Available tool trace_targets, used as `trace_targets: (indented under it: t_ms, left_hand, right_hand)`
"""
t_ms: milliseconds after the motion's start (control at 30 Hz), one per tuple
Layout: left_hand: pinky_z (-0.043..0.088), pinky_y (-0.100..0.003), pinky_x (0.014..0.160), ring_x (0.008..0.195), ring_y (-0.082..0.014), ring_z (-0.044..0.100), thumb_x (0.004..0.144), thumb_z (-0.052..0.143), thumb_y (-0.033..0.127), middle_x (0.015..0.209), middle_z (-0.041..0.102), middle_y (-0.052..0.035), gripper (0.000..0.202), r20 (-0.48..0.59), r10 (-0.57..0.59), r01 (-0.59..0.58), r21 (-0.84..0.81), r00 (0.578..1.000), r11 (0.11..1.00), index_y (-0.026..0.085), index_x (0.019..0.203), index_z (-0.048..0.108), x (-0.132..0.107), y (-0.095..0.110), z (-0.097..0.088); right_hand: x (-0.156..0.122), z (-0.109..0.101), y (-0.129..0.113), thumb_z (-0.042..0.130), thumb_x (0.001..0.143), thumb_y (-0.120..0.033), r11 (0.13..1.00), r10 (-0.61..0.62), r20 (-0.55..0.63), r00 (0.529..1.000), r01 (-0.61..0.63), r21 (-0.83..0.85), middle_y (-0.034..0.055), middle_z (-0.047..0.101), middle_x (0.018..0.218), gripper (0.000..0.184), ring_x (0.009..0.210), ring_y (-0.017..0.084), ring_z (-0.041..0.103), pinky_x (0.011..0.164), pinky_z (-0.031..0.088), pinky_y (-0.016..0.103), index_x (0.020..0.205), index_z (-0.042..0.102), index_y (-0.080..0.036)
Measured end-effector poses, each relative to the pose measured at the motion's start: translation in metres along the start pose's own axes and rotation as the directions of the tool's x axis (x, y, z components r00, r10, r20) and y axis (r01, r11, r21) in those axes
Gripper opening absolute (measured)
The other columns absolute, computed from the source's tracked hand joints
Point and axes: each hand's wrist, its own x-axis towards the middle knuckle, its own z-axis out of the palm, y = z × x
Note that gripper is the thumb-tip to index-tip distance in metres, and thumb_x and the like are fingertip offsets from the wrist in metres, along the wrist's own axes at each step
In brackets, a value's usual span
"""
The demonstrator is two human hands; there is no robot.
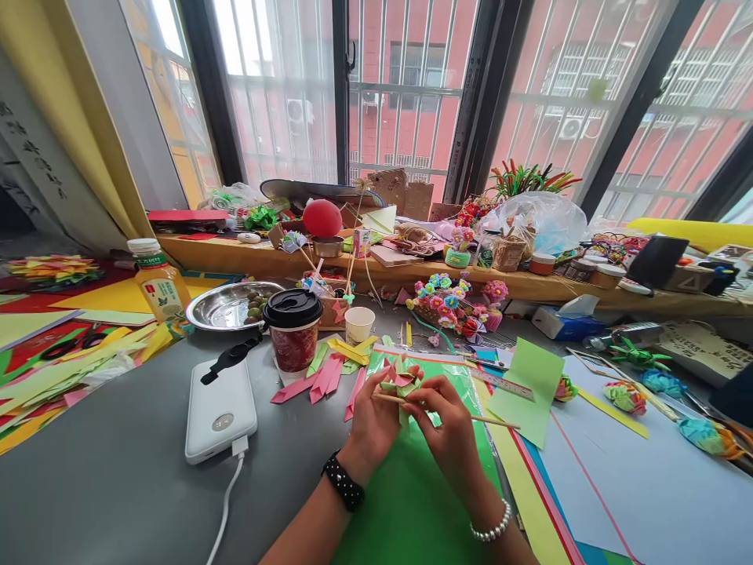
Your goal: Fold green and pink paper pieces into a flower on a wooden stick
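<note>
Left hand [373, 424] fingers pinched shut on the folded paper piece [398, 384], held above the green sheet [405, 502] near the table [118, 486]'s front edge. Right hand [450, 431] fingertips closed on the wooden stick [491, 421]. Judged step: seating piece on stick; the next move needs steady alignment.

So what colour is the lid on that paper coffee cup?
Black; the lid shows best in the head view.

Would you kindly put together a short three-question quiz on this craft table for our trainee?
1. True or false: the paper cup wears its black lid.
2. The left hand and right hand together hold: A scissors; B folded paper piece on a wooden stick; C bottle.
3. Fill in: the white power bank lies on the person's ___ side.
Key: 1 true; 2 B; 3 left.
</note>
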Motion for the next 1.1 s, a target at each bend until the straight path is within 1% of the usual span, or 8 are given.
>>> trace_targets:
  t_ms: [200,367,500,600,700,867,1000,1100]
  left_hand:
    - [0.046,-0.027,0.065,0.08,-0.0206,0.062,0.074,0.049,0.023,0.08,0.067,-0.0083,0.018,0.009,0.001,-0.001,0.0,1.0,1.0,0.012,0.082,0.062,-0.0014,0.0002,0.0026]
    - [0.045,-0.025,0.06,0.077,-0.0195,0.062,0.074,0.048,0.02,0.083,0.067,-0.0086,0.021,0.022,0.008,-0.008,0.003,1.0,1.0,0.011,0.088,0.061,0.0,-0.0006,0.0001]
    - [0.045,-0.024,0.063,0.078,-0.0189,0.062,0.075,0.047,0.019,0.084,0.066,-0.0096,0.019,0.048,-0.015,0.015,-0.009,0.999,1.0,0.009,0.083,0.061,0.0008,-0.0011,-0.002]
    - [0.044,-0.023,0.06,0.079,-0.0185,0.061,0.075,0.046,0.017,0.084,0.066,-0.0096,0.017,0.078,-0.046,0.049,-0.035,0.996,0.998,0.01,0.08,0.061,0.0011,-0.0011,-0.0038]
    - [0.043,-0.022,0.061,0.082,-0.0184,0.061,0.074,0.046,0.014,0.087,0.066,-0.0095,0.02,0.115,-0.073,0.08,-0.063,0.991,0.995,0.01,0.088,0.06,0.0013,-0.0011,-0.0054]
    - [0.043,-0.024,0.064,0.084,-0.0196,0.06,0.07,0.047,0.013,0.092,0.065,-0.0101,0.035,0.138,-0.097,0.11,-0.087,0.986,0.99,0.01,0.104,0.054,0.0015,-0.0012,-0.0062]
    - [0.043,-0.024,0.063,0.081,-0.0185,0.06,0.069,0.047,0.013,0.091,0.065,-0.0094,0.037,0.141,-0.089,0.103,-0.102,0.986,0.989,0.01,0.105,0.054,0.0014,-0.0012,-0.0061]
    - [0.043,-0.024,0.065,0.085,-0.0196,0.06,0.069,0.047,0.014,0.09,0.065,-0.0102,0.033,0.137,-0.09,0.104,-0.097,0.986,0.99,0.009,0.1,0.057,0.0012,-0.0012,-0.0061]
  right_hand:
    - [-0.0007,0.0004,0.0007,0.054,0.077,-0.016,1.0,0.023,0.028,0.999,-0.023,0.003,0.0035,0.051,0.078,0.007,0.069,0.015,0.056,0.059,0.051,0.027,0.076,0.06,-0.018]
    - [-0.0015,0.0016,0.0021,0.054,0.077,-0.016,1.0,0.026,0.033,0.999,-0.026,0.012,0.0032,0.05,0.078,0.006,0.067,0.014,0.055,0.057,0.051,0.026,0.076,0.059,-0.018]
    - [-0.0009,0.0005,0.0014,0.053,0.077,-0.015,1.0,0.006,0.024,1.0,-0.005,-0.022,0.0034,0.05,0.077,0.006,0.067,0.015,0.055,0.057,0.05,0.027,0.074,0.058,-0.018]
    - [-0.0006,-0.0011,0.0025,0.053,0.077,-0.014,0.997,-0.032,0.007,0.999,0.032,-0.064,0.0033,0.051,0.076,0.008,0.07,0.016,0.055,0.057,0.05,0.027,0.075,0.058,-0.019]
    - [-0.0008,-0.0022,0.0048,0.052,0.078,-0.014,0.994,-0.058,0.001,0.998,0.058,-0.092,0.0033,0.051,0.077,0.008,0.073,0.017,0.056,0.06,0.049,0.027,0.076,0.058,-0.019]
    - [-0.0007,-0.0026,0.0041,0.052,0.077,-0.013,0.993,-0.055,-0.011,0.998,0.054,-0.109,0.0034,0.052,0.078,0.008,0.072,0.017,0.056,0.06,0.049,0.027,0.076,0.058,-0.02]
    - [-0.0003,-0.0019,0.0017,0.052,0.077,-0.015,0.994,-0.06,-0.018,0.998,0.058,-0.091,0.0033,0.052,0.076,0.008,0.073,0.017,0.056,0.06,0.049,0.027,0.075,0.059,-0.019]
    - [-0.0006,-0.0009,0.0025,0.053,0.078,-0.017,0.995,-0.059,-0.02,0.998,0.057,-0.087,0.0035,0.052,0.075,0.007,0.073,0.017,0.056,0.06,0.049,0.028,0.077,0.06,-0.019]
